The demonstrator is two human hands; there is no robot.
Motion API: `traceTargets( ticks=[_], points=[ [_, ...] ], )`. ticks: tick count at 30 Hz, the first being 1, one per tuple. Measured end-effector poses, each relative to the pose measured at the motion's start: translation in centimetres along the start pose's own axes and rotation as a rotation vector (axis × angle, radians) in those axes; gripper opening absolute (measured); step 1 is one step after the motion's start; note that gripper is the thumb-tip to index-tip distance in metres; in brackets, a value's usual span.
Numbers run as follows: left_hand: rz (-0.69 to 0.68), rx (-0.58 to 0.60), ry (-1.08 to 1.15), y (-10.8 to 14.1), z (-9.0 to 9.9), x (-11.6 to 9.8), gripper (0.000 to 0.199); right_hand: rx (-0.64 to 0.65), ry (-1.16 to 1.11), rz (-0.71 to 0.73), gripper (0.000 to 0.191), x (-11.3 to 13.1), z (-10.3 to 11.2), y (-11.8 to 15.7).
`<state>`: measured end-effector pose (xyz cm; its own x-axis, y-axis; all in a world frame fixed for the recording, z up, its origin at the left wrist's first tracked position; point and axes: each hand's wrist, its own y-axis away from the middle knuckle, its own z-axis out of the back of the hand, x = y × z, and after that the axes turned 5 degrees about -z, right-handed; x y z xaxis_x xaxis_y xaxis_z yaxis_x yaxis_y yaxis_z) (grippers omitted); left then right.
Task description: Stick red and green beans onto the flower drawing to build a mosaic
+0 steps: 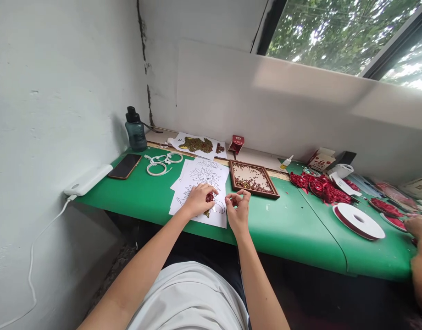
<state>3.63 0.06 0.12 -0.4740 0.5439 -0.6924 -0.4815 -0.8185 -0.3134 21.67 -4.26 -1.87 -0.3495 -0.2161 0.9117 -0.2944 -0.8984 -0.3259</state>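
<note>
My left hand (198, 200) rests on a white sheet with a printed flower line drawing (206, 175). Its fingers and thumb are apart, curved around a patch of small dark red beans (209, 197) on the paper. A few greenish beans (207, 213) lie just below that patch. At the sheet's right edge is my right hand (237, 210), its thumb and index finger pinched together; whatever is between them is too small to make out. Beyond the right hand stands a shallow brown wooden tray (272, 187) with loose red beans scattered in it.
A phone (125, 166), white cables (157, 168), a bottle (136, 133) and a white power strip (89, 179) are at left. Behind lies a bean-covered picture (197, 144). A glue bottle (286, 162), red trimmings (331, 190), a ribbon spool (358, 221) and another person's hand (419, 227) are at right.
</note>
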Motion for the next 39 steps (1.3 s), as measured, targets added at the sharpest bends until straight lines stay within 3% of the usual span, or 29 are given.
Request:
traceTargets(
  ticks=[11,13,16,19,21,25,32,39],
  points=[
    [0.007,0.051,-0.031,0.0,0.3,-0.2,0.026,0.029,-0.117,-0.070,0.041,-0.2,-0.1,0.0],
    [0.008,0.055,-0.041,0.1,0.2,-0.1,0.025,0.063,-0.192,-0.117,0.047,-0.8,0.6,-0.6],
    [0.010,0.077,-0.046,0.1,0.1,0.0,0.026,0.069,-0.210,-0.168,0.058,-1.9,3.5,-3.8],
    [0.013,0.099,-0.032,0.1,0.2,0.1,0.028,0.000,0.087,-0.112,0.058,-2.8,7.6,-9.6],
    [0.020,0.103,-0.025,0.1,0.2,0.2,0.028,0.010,0.582,-0.129,0.052,-3.3,9.8,-13.7],
    [0.035,0.098,-0.034,0.0,0.3,0.1,0.029,0.053,0.844,-0.186,0.037,-4.3,11.4,-18.5],
    [-0.012,0.100,-0.036,0.1,0.3,0.2,0.027,0.123,1.042,-0.195,0.029,-6.4,10.6,-19.4],
    [-0.033,0.070,-0.041,0.1,0.0,0.3,0.024,0.173,1.127,-0.155,0.026,-6.7,10.8,-19.8]
  ],
)
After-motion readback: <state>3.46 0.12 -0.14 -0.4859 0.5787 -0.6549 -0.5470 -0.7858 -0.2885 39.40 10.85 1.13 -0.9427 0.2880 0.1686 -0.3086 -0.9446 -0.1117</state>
